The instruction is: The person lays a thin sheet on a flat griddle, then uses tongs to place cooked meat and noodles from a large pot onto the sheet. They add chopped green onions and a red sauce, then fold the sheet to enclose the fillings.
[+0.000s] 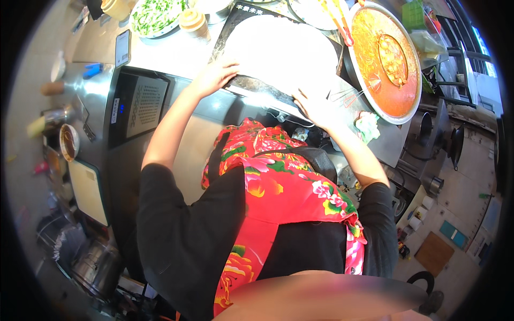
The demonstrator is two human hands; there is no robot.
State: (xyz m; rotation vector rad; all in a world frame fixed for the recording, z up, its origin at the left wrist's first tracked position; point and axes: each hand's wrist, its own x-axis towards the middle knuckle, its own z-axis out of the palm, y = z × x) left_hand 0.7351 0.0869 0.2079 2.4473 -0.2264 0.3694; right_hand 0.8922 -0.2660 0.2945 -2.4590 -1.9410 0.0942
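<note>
A large pale round sheet [278, 51], washed out by glare, lies over a dark flat slab [249, 84] on the counter in front of me. At its near left edge is my left hand [217, 76], its fingers stretched over the rim of the sheet. My right hand [315, 108] touches the near right edge, fingers apart and pointing toward the sheet. Neither hand visibly grips anything, though glare blurs the fingertips. To the right stands a big metal basin [412, 99] of red-orange sauce with a round ladle-like strainer [393, 60] in it.
A plate of chopped greens [158, 18], a capped jar [194, 24] and a phone [123, 48] stand at left. Red-tipped tongs [342, 29] rest by the basin. A whisk [348, 98] and a crumpled pale green cloth [367, 127] lie near my right hand.
</note>
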